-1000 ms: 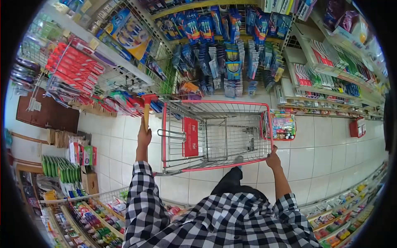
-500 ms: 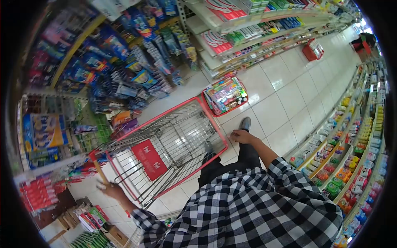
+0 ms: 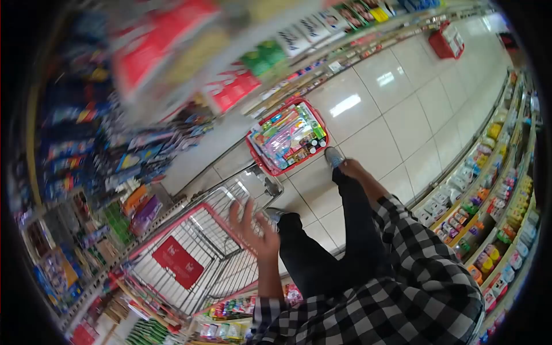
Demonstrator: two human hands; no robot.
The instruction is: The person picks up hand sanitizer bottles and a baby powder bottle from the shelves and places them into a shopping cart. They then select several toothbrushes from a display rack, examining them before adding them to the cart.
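Observation:
My left hand (image 3: 257, 231) is raised in front of the shopping cart's near end, empty, with its fingers spread. Beneath and left of it is the wire shopping cart (image 3: 207, 208) with red trim and a red sign panel (image 3: 177, 262). My right hand (image 3: 353, 169) hangs low by my right leg, above the shoe (image 3: 333, 156), its fingers curled in with nothing seen in them. A red shopping basket (image 3: 325, 127) packed with colourful packaged goods (image 3: 290, 135) rests on the floor just beyond my feet, touched by neither hand.
Shelves of boxed goods (image 3: 296, 39) stand close at the upper left, partly blurred. Hanging blue packets (image 3: 80, 149) line the left side. Curved shelves of bottles and tubs (image 3: 466, 218) run along the right. Another red basket (image 3: 440, 46) sits farther down the tiled aisle (image 3: 397, 115).
My left hand has left the cart's handle area and swung up and rightward, fingers spread. The cart now appears lower left. My feet and body have shifted closer to the filled basket.

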